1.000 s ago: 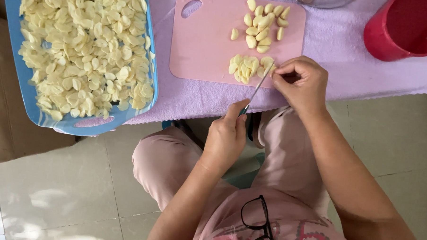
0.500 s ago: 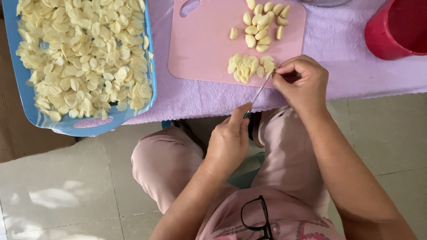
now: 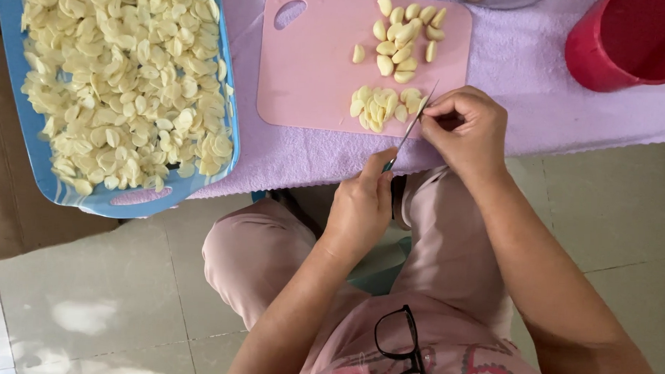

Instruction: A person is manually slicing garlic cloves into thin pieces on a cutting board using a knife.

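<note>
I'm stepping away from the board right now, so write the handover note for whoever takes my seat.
Left hand: grip shut on the knife, blade tip at the board's near edge.
Right hand: fingers pinched at the blade, beside the sliced pile; what they hold is hidden.
Done: sliced garlic on the pink cutting board; blue tray on the left heaped with slices.
Left: whole cloves at the board's far side, uncut.
Red bucket stands far right.

Garlic clove under right hand [image 3: 463, 132] hidden; red tub [image 3: 625, 42], blue tray [image 3: 26, 102] cut off by frame edges.
</note>
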